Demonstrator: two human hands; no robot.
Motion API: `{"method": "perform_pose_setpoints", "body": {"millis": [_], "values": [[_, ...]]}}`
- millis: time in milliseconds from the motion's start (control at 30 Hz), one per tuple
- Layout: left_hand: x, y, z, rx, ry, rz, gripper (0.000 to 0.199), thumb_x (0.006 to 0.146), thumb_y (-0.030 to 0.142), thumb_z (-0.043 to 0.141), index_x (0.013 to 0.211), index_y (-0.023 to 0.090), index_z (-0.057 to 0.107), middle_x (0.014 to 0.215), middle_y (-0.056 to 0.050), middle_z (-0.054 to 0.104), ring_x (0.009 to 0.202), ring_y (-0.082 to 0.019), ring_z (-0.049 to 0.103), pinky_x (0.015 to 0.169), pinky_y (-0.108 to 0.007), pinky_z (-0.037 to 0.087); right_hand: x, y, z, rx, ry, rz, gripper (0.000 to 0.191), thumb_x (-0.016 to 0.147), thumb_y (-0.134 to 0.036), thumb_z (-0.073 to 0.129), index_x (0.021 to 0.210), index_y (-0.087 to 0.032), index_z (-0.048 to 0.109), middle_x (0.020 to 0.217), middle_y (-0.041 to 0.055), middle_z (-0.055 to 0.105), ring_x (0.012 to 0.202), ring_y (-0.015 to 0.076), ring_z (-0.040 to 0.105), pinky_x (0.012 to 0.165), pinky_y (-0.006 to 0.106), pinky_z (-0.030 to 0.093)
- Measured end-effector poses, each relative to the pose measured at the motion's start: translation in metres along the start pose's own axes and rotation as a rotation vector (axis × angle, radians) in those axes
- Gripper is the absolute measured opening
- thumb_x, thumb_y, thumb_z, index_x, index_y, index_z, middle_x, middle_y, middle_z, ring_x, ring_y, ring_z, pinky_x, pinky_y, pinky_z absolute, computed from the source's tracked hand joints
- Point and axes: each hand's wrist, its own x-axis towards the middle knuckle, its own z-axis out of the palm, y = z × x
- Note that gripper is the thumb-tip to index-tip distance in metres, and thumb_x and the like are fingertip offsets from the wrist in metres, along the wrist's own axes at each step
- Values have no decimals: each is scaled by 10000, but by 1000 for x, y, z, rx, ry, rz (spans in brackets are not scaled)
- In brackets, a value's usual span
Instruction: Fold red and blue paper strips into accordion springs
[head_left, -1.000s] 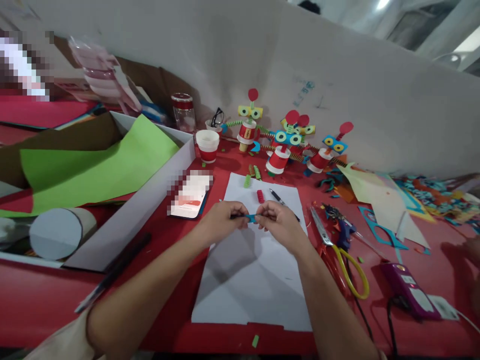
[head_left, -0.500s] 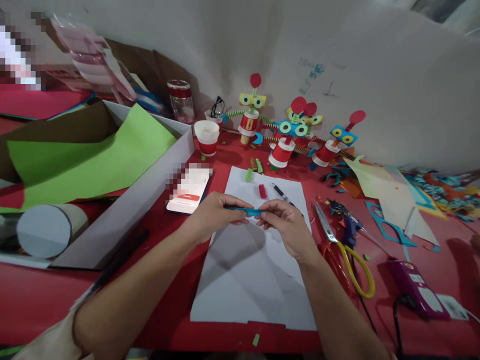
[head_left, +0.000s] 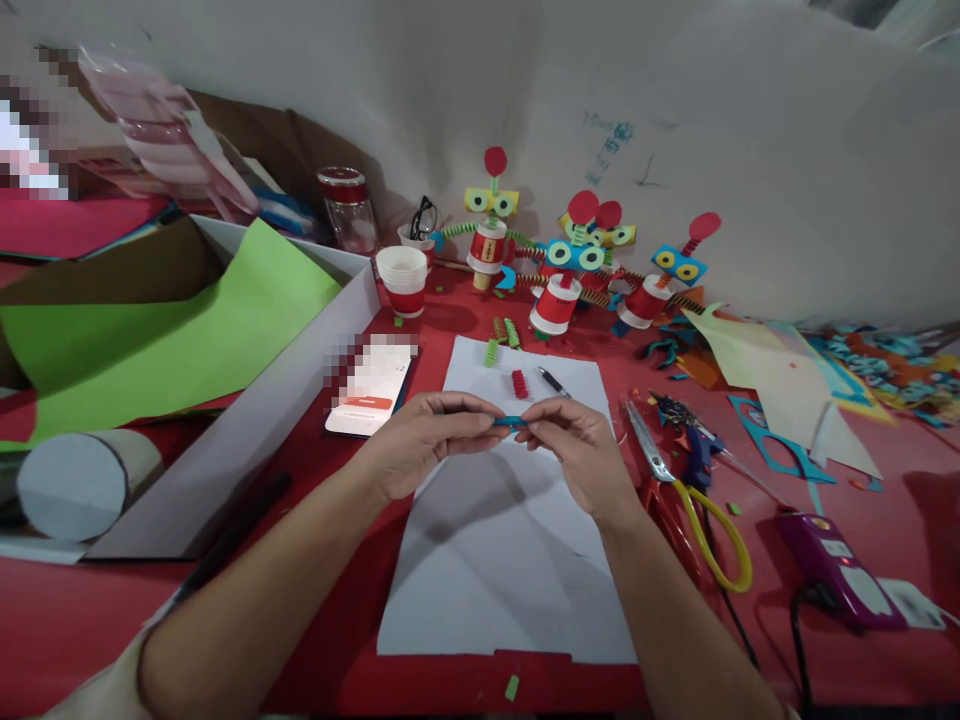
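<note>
Between the fingertips of both hands is a small strip of blue paper [head_left: 513,422], held level above the white sheet [head_left: 510,560]. My left hand [head_left: 442,435] pinches its left end, and my right hand [head_left: 574,440] pinches the right end; the fingers cover most of it. Just beyond the hands lie a red folded paper spring [head_left: 520,384], green paper springs [head_left: 491,352] and a black pen [head_left: 553,381], partly behind my right hand. To the right of my right hand rest scissors [head_left: 664,465] with one yellow handle loop and one red.
Paper-cup robots [head_left: 556,305] stand along the wall. On the left are a white box [head_left: 247,440] holding green paper, a phone [head_left: 371,385] and stacked paper cups [head_left: 402,280]. A glue gun [head_left: 703,455], a purple corded device [head_left: 836,570] and paper scraps [head_left: 787,400] lie right.
The blue strip has turned or been folded between my fingertips and shows a narrower side. Both hands keep their pinch on it. The camera view has shifted slightly.
</note>
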Motion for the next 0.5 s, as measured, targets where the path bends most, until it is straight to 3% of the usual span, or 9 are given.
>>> {"method": "perform_pose_setpoints", "body": {"millis": [333,500], "values": [[2,-5,0,87,36,-29,141,671,179,741,797,147,686,778,-31,728,765,-146,686,831,-301,515,-2,2,0,-64,-7,-14,70,713,-247,683,753,-193,668,671,-9,654,643,122,595,625,262,458],[3,-6,0,97,51,-37,144,659,170,741,768,156,647,728,-15,711,738,-153,693,754,-263,501,0,3,1,-37,40,-6,234,648,-223,752,851,-212,635,685,-34,636,647,118,597,616,254,448]]}}
